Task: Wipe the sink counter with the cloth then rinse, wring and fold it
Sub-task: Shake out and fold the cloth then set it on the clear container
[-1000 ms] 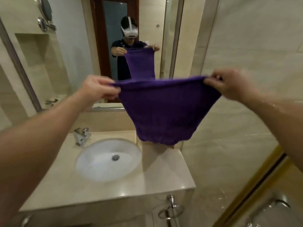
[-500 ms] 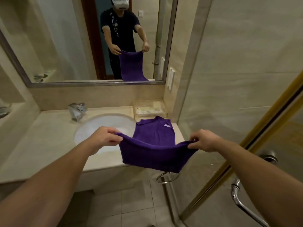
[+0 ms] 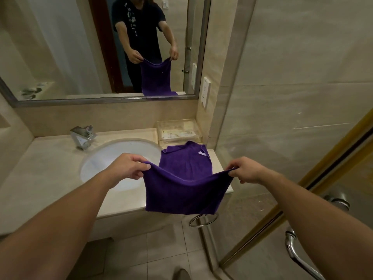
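- Head view: low on the right, very close, a shiny door handle [image 3: 292, 249] sticks out from a glass door [image 3: 252, 229].
- A round metal ring [image 3: 198, 226] hangs under the front of the counter, just below the cloth.
- The left hand [image 3: 129, 168] pinches one top corner of the purple cloth [image 3: 185, 190] with its thumb and curled fingers.
- The right hand [image 3: 245, 170] pinches the other top corner the same way.
- The cloth is stretched between the two hands. Its near part hangs down in front of the counter edge. Its far part lies flat on the counter [image 3: 50, 168], to the right of the sink.
- A small white tag [image 3: 201, 152] shows at the far right corner of the cloth.
- The round white sink [image 3: 113, 156] is set in the counter, just behind the left hand.
- A silver tap [image 3: 82, 137] stands at the back left of the sink.
- A clear box [image 3: 178, 130] sits at the back of the counter, just past the far edge of the cloth.
- The mirror [image 3: 60, 47] on the wall shows the person [image 3: 139, 27] holding the cloth with both hands.
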`<state>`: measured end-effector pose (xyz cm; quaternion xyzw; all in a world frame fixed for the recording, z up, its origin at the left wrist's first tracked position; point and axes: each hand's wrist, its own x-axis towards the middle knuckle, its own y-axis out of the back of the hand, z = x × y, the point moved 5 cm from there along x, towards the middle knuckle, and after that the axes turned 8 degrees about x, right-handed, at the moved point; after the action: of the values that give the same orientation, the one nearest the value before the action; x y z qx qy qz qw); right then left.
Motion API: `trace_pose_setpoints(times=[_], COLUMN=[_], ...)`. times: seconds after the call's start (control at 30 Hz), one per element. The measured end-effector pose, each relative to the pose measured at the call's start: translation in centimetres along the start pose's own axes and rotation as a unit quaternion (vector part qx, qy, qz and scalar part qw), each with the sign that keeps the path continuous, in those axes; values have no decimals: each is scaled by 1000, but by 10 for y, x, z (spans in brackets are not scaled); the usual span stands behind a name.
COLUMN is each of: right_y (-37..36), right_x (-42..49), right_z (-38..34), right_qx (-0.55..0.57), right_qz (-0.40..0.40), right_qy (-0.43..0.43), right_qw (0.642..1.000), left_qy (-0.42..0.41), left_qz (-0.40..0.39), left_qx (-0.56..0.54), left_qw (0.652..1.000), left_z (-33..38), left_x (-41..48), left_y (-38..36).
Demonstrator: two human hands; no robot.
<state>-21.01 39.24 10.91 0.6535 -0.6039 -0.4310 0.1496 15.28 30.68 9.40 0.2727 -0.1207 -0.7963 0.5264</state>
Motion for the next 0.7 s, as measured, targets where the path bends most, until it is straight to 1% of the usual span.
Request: trace_pose_setpoints(times=[0.13,0.27,0.53,0.7], right_y=[10,17,19,19], right_x=[37,76,161,203], right_z=[8,17,27,37], right_qx=[21,55,67,80], right_qz=[26,48,5,2], right_qy=[-4,-5,-5,-19], right_qw=[999,997,998,997], left_qy=[10,20,53,71], left_qz=[1,24,19,14], left_qx=[-24,-24,6,17], left_qw=[1000,999,998,997], left_z=[-4,-10,-3,-5], left_x=[33,70,148,188], left_y=[-1,0,-8,-8])
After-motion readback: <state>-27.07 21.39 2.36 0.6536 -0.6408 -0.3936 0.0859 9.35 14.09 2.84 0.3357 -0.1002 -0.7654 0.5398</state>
